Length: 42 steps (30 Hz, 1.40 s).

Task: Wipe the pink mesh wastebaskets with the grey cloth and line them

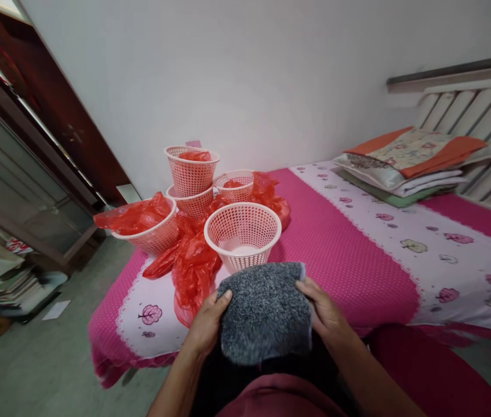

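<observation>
A dark grey fuzzy cloth (266,313) is spread between my two hands, low in front of my body. Its left edge is pinched by my left hand (207,324), thumb on top. My right hand (324,307) grips the upper right side, where a pale hem shows. Just beyond the cloth stands a pink plastic basket (243,231) with a lattice wall, its inside visible and its lower front hidden by the cloth. Red plastic bags (195,272) lie crumpled to the left of that basket.
More pink baskets with red plastic in them stand behind, including a stacked one (192,171) and a tilted one (152,231) at the left. The bed (327,249) has a pink patterned cover. Folded bedding (414,156) lies by the headboard (484,116).
</observation>
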{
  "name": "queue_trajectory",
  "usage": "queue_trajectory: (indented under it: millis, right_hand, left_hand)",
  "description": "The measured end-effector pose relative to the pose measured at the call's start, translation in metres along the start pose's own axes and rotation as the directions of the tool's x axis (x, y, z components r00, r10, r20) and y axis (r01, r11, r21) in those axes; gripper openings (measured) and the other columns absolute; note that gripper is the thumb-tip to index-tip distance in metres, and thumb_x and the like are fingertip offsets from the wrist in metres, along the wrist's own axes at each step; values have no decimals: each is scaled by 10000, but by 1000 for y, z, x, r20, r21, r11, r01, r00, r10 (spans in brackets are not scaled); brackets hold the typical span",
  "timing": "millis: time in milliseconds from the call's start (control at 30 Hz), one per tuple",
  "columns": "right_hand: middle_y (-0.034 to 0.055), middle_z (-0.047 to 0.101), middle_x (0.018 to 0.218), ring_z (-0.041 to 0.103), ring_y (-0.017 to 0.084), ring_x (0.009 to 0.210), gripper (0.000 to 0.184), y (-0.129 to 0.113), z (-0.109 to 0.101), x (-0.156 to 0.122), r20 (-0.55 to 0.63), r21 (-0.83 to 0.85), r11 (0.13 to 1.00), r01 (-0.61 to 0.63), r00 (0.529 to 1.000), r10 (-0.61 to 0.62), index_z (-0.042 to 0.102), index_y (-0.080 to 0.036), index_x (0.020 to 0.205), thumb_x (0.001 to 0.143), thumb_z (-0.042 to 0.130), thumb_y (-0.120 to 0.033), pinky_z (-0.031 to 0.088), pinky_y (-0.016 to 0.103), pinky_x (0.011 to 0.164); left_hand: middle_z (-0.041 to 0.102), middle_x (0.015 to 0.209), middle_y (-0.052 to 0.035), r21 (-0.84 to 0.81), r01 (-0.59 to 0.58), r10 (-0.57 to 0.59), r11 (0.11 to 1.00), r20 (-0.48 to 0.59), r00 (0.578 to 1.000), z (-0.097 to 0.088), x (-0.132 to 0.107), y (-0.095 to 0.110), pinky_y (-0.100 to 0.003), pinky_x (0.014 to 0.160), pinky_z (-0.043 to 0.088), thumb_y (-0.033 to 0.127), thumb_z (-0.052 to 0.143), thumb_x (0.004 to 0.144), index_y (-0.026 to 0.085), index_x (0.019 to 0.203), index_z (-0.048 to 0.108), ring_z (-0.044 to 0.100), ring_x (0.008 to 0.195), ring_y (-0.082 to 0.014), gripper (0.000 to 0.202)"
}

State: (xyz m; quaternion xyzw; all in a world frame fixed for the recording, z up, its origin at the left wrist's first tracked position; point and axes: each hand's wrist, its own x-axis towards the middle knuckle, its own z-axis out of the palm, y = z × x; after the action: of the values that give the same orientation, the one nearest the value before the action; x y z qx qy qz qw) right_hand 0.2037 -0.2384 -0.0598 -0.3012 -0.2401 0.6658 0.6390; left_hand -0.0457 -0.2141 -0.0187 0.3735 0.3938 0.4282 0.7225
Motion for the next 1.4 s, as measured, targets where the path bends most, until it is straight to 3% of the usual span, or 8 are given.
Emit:
queue_trajectory:
  millis: [133, 300, 467, 533, 700, 967, 1167, 1400]
  right_hand:
    - [138, 834, 1132, 734, 355, 1224, 584, 3, 8, 1, 105, 1, 996, -88, 991, 87, 803, -211, 1150, 755, 895, -631, 516, 547, 1130]
    - [121, 842, 987, 793, 342, 1017, 440, 15, 19, -7, 41, -174, 983, -52, 997, 60, 820, -170, 1031, 739, 962, -467, 565, 534, 1042]
    - [97, 840, 1013, 787, 331, 974, 477, -1, 23, -7, -13, -283, 958, 56, 998, -63, 816, -195, 1049, 720, 971, -504, 590, 507, 967]
    - [96, 837, 974, 779, 332, 962, 476, -7, 24, -6, -28, -328, 941, 77, 995, -91, 817, -189, 1004, 752, 934, -575, 598, 490, 929]
    - [86, 832, 983, 765, 300, 945, 456, -22, 27, -6, -79, -351, 925, 147, 980, -185, 823, -194, 999, 788, 909, -589, 597, 420, 876]
    - [99, 838, 1046, 711, 341, 1226, 396, -21, 26, -1, -13, -80, 992, 95, 995, -96, 834, -224, 1011, 805, 892, -558, 516, 513, 1124]
    - [94, 835, 1135, 680, 341, 1301, 285, -18, 23, 4, -34, -25, 993, 119, 992, -120, 841, -236, 981, 782, 895, -432, 472, 507, 1185]
    - [92, 840, 1106, 695, 342, 1291, 350, -9, 41, -4, 142, -113, 993, 15, 990, 2, 835, -230, 1058, 753, 925, -375, 488, 511, 1165]
  left_hand:
    - [809, 1242, -156, 7, -79, 79, 997, -32, 996, 2, 1, 1, -498, 1119, 533, 497, 879, 823, 156, 1337, 738, 736, 1223, -352, 633]
    - [774, 1319, -164, 70, -173, 180, 982, -102, 978, 0, 1, -1, -445, 1119, 529, 460, 924, 770, 158, 1467, 647, 710, 1264, -340, 809]
    - [796, 870, -14, 191, -217, 261, 957, -246, 933, -4, -4, 4, -371, 950, 596, 455, 938, 758, 221, 1699, 356, 777, 934, -253, 1131]
    - [792, 848, -16, 242, -203, 253, 949, -198, 947, -6, -6, 7, -353, 895, 606, 442, 959, 724, 229, 1656, 457, 770, 896, -254, 1079]
    - [781, 1309, -126, 331, -229, 265, 915, -66, 962, -10, -11, 8, -399, 1076, 551, 449, 971, 684, 201, 1250, 828, 703, 1234, -338, 635]
    - [720, 1451, -116, 315, -242, 275, 918, -65, 959, -6, -18, 12, -432, 1166, 507, 417, 956, 728, 252, 1400, 752, 651, 1357, -352, 721]
    - [660, 1533, -122, 214, -197, 204, 957, -10, 979, -9, -25, 19, -422, 1111, 551, 377, 950, 729, 270, 1446, 718, 630, 1390, -381, 761]
    - [692, 1481, -150, 182, -133, 135, 974, 2, 991, -18, -27, 23, -467, 1081, 570, 393, 948, 720, 259, 1427, 735, 681, 1315, -396, 750]
